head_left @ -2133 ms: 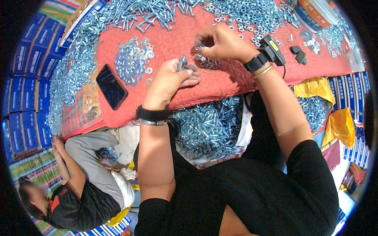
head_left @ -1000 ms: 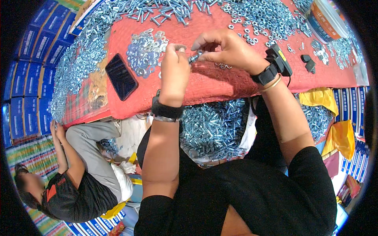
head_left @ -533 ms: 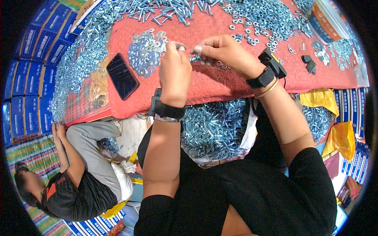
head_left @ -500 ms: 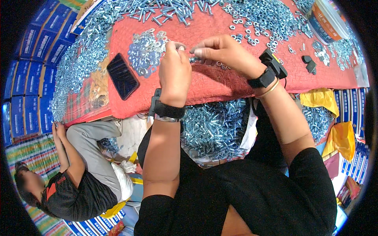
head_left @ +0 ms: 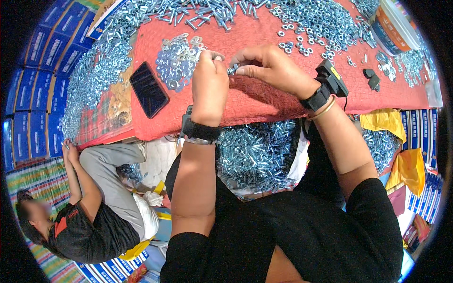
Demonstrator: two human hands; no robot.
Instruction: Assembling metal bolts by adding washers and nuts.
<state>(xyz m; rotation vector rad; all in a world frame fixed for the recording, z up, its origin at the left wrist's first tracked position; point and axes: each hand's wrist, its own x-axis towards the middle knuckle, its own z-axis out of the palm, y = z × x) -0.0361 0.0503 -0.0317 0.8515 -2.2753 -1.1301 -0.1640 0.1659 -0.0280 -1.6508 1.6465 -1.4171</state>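
Observation:
My right hand (head_left: 271,66) is closed in a pinch, with a small metal bolt (head_left: 232,70) at its fingertips. That bolt sits between both hands, and what looks like a nut or washer is on it. Close by on the left, my left hand (head_left: 210,85) is closed with fingers curled; whatever it grips is hidden. Beyond the left hand a pile of flat washers (head_left: 177,63) lies on the red cloth (head_left: 250,35). Loose hex nuts (head_left: 302,40) are heaped past my right hand, and long bolts (head_left: 203,12) lie along the far side.
A black phone (head_left: 149,89) rests left of the washers. At the right stands a clear bucket (head_left: 394,28). Below the table edge is a large heap of bolts (head_left: 257,155). Another person (head_left: 89,212) sits at the left, near stacked blue boxes (head_left: 37,94).
My right hand has shifted slightly down and right, and the bolt at its fingertips shows more plainly. My left hand stays nearly in place.

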